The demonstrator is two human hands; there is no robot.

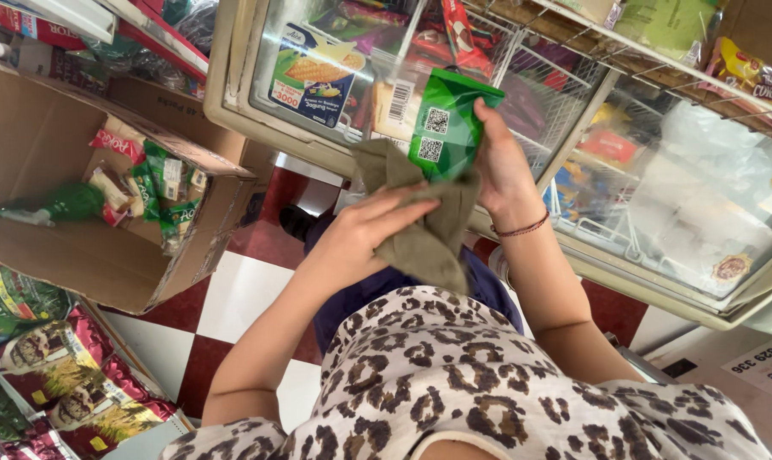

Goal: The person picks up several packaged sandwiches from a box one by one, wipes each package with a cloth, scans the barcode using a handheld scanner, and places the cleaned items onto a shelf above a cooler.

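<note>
My right hand (501,166) holds a small green packet (448,123) upright in front of the chest freezer, fingers wrapped round its right edge. My left hand (365,234) grips an olive-grey cloth (424,230) and presses it against the lower part of the packet. The cloth hangs down below both hands and hides the packet's bottom edge. A thin bracelet circles my right wrist.
A glass-topped chest freezer (659,213) with wire baskets of frozen packets stands ahead. An open cardboard box (79,247) at left holds several green and red packets. Bags of goods (54,375) lie at lower left. The floor (233,298) is red-and-white checked tile.
</note>
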